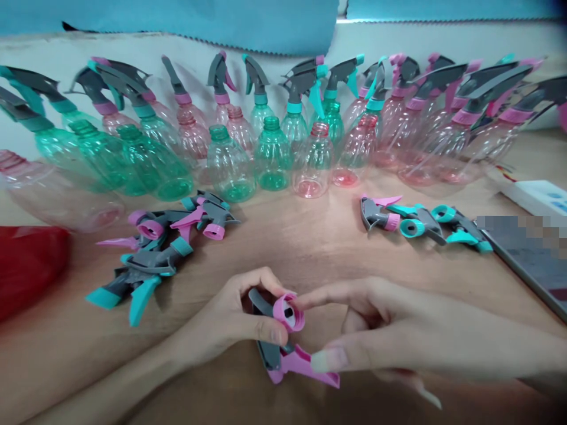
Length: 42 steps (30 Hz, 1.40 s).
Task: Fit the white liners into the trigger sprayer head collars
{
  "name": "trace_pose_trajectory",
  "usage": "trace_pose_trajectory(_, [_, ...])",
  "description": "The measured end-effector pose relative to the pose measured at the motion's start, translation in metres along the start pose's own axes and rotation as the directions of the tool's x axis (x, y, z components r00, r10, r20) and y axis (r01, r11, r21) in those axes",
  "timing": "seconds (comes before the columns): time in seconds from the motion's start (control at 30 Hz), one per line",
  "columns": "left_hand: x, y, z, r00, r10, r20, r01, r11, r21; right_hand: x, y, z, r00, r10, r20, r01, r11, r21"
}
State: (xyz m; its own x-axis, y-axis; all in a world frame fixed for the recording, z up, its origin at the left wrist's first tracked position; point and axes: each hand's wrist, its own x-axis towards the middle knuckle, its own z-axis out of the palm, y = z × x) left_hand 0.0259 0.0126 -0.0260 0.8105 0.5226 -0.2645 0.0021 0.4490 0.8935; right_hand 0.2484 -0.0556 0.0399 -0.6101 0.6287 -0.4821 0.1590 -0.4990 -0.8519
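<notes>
The left grip [254,313] pinches a pink-and-grey spray head [271,354] above the counter [292,236]; the right grip [376,330] is spread, one fingertip [305,301] apparently touching its collar [279,313]. Loose sprayers [150,260] lie beyond, before crowded bottles [273,156].

Here's the left forearm [146,366], bare, slanting up from the bottom left into a left hand [234,316] curled in a grip, its thumb [261,329] laid nearly straight across and its index finger [268,278] arched over the top. And across from it, in from the right edge, the right hand [390,324], fingers only loosely gathered! Its forefinger [332,292] points at the left hand, the two index tips so close that touching is hard to call. Below, the right thumb [354,353] stretches the same way, long-nailed, while another long nail [430,399] juts out beneath the palm.
</notes>
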Motion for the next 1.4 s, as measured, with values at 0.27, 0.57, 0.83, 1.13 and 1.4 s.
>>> trace_pose_trajectory(0.27, [0.001, -0.002, -0.001, 0.996, 0.023, -0.084, -0.019, 0.999, 0.046, 0.009, 0.015, -0.004, 0.999, -0.044, 0.025, 0.039, 0.981, 0.193])
trace_pose_trajectory(0.57, [-0.001, 0.001, 0.001, 0.993, 0.029, -0.112, -0.016, 0.993, 0.117, 0.013, 0.014, -0.003, 0.994, -0.112, -0.011, 0.113, 0.979, 0.167])
trace_pose_trajectory(0.83, [-0.001, 0.001, 0.002, 0.993, 0.009, -0.117, 0.007, 0.990, 0.142, 0.010, 0.013, -0.002, 0.994, -0.097, -0.055, 0.106, 0.978, 0.180])
trace_pose_trajectory(1.13, [-0.001, 0.003, 0.003, 0.993, -0.003, -0.117, 0.018, 0.991, 0.131, 0.015, 0.015, -0.006, 0.996, -0.035, -0.082, 0.049, 0.983, 0.176])
trace_pose_trajectory(1.4, [-0.002, 0.003, 0.011, 0.996, -0.028, -0.090, 0.033, 0.998, 0.057, 0.019, 0.019, -0.004, 0.989, -0.056, -0.135, 0.064, 0.996, 0.058])
